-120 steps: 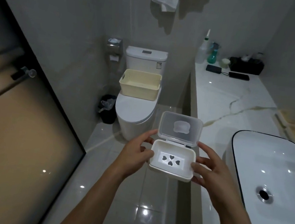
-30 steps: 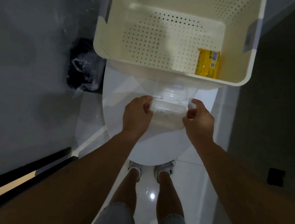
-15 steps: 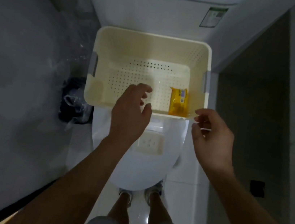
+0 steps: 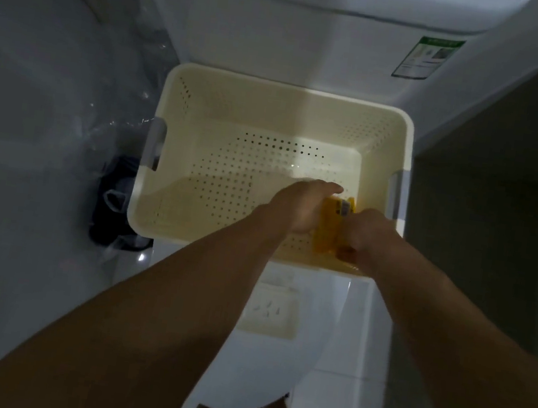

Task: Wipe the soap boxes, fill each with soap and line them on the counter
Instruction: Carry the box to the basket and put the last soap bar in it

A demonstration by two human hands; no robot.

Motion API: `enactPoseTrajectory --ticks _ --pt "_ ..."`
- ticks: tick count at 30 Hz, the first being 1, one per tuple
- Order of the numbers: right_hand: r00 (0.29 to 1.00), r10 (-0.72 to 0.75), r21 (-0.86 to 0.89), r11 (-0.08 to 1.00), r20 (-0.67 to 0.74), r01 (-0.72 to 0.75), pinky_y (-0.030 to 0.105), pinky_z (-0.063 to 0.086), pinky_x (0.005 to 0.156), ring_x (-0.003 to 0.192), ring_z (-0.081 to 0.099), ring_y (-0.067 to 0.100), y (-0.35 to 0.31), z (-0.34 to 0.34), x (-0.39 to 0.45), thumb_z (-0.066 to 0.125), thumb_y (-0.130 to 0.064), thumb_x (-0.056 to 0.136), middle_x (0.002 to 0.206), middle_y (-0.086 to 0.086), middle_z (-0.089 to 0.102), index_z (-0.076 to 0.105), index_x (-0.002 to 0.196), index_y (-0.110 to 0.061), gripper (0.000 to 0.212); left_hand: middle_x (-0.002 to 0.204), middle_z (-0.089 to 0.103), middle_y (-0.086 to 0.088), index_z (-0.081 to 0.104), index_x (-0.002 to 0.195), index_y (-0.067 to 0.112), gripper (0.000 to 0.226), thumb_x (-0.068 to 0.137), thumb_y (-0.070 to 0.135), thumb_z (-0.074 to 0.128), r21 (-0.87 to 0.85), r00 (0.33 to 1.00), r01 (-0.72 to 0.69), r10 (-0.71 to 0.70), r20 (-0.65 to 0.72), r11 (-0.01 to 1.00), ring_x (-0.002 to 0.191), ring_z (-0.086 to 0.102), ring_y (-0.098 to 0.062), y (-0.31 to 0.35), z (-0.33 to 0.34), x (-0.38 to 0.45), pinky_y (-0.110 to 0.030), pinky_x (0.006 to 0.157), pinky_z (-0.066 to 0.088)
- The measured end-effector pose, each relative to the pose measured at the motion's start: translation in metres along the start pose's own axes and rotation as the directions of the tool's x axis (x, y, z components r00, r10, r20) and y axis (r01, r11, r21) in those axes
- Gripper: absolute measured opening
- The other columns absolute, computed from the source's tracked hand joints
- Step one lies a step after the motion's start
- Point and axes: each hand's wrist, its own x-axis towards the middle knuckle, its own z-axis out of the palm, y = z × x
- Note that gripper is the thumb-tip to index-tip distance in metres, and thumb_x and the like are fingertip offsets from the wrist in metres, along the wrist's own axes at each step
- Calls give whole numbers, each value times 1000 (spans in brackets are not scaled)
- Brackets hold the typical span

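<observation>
A cream perforated basket [image 4: 226,101] stands on the closed toilet lid. Inside it, at the near right corner, lies a yellow wrapped soap bar [image 4: 330,228]. My left hand [image 4: 302,205] lies against the soap's left side with the fingers stretched over its far end. My right hand [image 4: 365,233] grips the soap from the right, fingers curled on it. An open white soap box [image 4: 271,313] with heart-shaped holes sits on the toilet lid [image 4: 257,375] below the basket, between my forearms.
The toilet tank [image 4: 306,29] rises behind the basket. A black bin with a plastic liner [image 4: 112,202] stands on the floor at the left. A dark wall panel [image 4: 488,207] closes the right side. My feet show below the toilet lid.
Both hands left the soap box on the toilet lid and have reached into the basket, closing from both sides on the yellow soap. The view has tilted closer over the basket.
</observation>
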Motion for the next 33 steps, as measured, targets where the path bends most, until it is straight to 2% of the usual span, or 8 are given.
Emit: enactPoseTrajectory --ticks 3,9,13,18,20,23,29,33 --pt "998 60 56 997 25 -61 46 57 89 100 62 36 4 2 11 59 -19 99 110 20 62 57 106 -4 17 154 41 -7 43 149 22 52 98 13 53 -23 998 -18 19 58 1000 139 41 -25 -5 3 10 -37 115 33" --pt "995 38 16 999 -95 -36 57 56 88 112 58 40 2 14 19 52 -21 101 124 18 56 50 133 -12 34 149 46 -10 43 148 17 59 93 -5 52 -67 999 17 -14 46 998 135 44 -26 -16 -7 -1 -31 109 34" --pt "990 -124 32 991 -66 127 50 56 89 114 58 33 -2 28 17 50 -16 98 134 11 56 46 145 -27 48 141 52 -13 48 144 18 57 91 -3 50 -155 996 75 -82 -34 985 118 55 -31 -31 -19 -19 -30 82 41" --pt "962 -269 32 962 -47 271 25 43 53 81 58 19 -12 50 21 50 -6 93 124 11 61 52 140 -28 51 139 52 -12 40 149 26 72 86 -4 59 -168 975 186 -203 -88 968 112 58 -29 -65 -34 -41 -30 81 47" --pt "952 -295 -40 955 -77 293 29 51 61 88 61 22 -16 58 22 51 -7 93 121 10 61 55 137 -25 47 136 54 -10 40 148 30 73 86 -3 59 -166 965 225 -244 -98 960 107 61 -28 -76 -37 -48 -36 84 54" --pt "960 -270 -87 961 -72 263 41 56 85 99 62 30 -21 67 22 47 -2 92 110 12 61 60 129 -18 43 131 56 -9 44 145 31 68 87 -2 57 -236 956 233 -267 -122 943 93 62 -24 -81 -37 -55 -35 73 57" --pt "968 -250 70 966 -10 250 47 56 90 95 66 28 -14 62 25 57 0 91 111 12 66 67 122 -16 36 119 58 -7 50 139 24 71 76 -6 66 -330 957 201 -257 -135 922 88 59 -17 -74 -32 -56 -21 59 45" --pt "951 -309 13 951 -8 309 43 58 90 97 67 27 -10 46 16 66 15 77 117 11 67 70 115 -14 48 127 60 -12 55 136 16 63 79 -8 67 -369 952 170 -250 -179 914 107 64 -23 -65 -41 -58 -28 71 52"
